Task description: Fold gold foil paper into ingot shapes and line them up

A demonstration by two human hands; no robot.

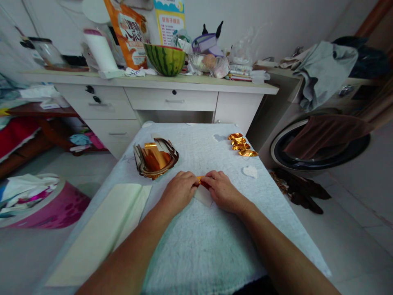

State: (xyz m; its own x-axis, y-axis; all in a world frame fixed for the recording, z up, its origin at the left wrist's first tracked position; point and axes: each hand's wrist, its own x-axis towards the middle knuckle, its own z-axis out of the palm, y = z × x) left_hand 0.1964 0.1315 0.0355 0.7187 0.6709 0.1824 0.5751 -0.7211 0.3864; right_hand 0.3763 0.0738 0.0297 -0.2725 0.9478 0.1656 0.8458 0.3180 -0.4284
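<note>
At the middle of the cloth-covered table, my left hand (183,187) and my right hand (221,189) pinch a small piece of gold foil paper (199,179) from either side. My fingers hide most of the foil. A pale paper square (203,196) lies just below it, between the hands. To the left of my hands is a stack of gold and brown foil sheets (156,157), curled up at its edges. Several folded gold foil pieces (241,144) sit in a column at the table's far right.
A long cream paper stack (101,229) lies along the table's left side. On the floor at left stands a pink bin (67,205) with papers in it. Behind the table is a white desk (172,88) bearing a cut watermelon (166,60). A washing machine (276,102) stands at right.
</note>
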